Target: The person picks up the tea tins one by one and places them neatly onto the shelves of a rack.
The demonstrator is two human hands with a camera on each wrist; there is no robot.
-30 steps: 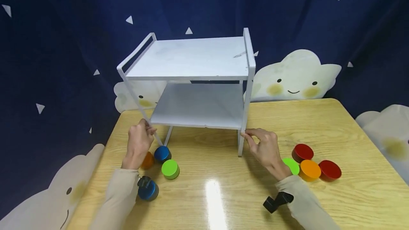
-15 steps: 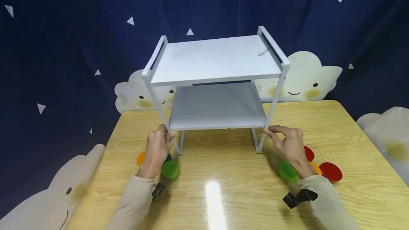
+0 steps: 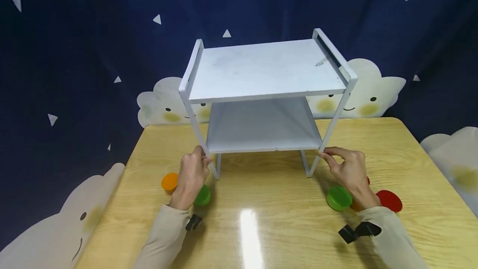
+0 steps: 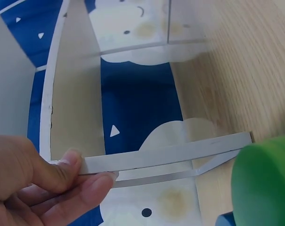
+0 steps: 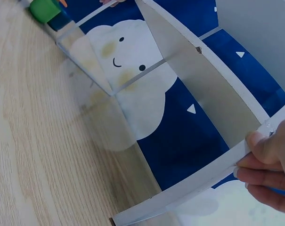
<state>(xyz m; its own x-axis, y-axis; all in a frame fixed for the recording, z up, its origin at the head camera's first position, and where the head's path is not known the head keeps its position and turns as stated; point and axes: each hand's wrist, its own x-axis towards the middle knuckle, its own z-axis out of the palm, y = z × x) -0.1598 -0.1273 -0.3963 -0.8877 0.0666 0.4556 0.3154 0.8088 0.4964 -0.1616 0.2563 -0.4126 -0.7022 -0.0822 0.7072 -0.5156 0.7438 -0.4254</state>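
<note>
A white two-tier shelf rack [image 3: 269, 69] stands mid-table, its front turned towards me. My left hand [image 3: 192, 177] pinches the left front leg just below the lower shelf. In the left wrist view, the thumb and fingers lie on either side of that leg [image 4: 170, 157]. Opposite, my right hand [image 3: 349, 173] pinches the right front leg at a similar height, and the right wrist view shows thumb and fingertips on the leg [image 5: 189, 181]. Both shelf boards are bare. Whether the feet press on the table or hover slightly, I cannot tell.
Left of the rack, an orange round block [image 3: 169, 182] and a green round block [image 3: 203, 196] lie by my forearm. Another green one [image 3: 339, 198] and a red one [image 3: 390, 201] lie on the right, partly covered others beside them. A dark blue curtain [image 3: 261, 3] hangs behind.
Both hands have carried the rack to the right, mostly in the first half second. It has also turned and now faces me more squarely. The round blocks have stayed put.
</note>
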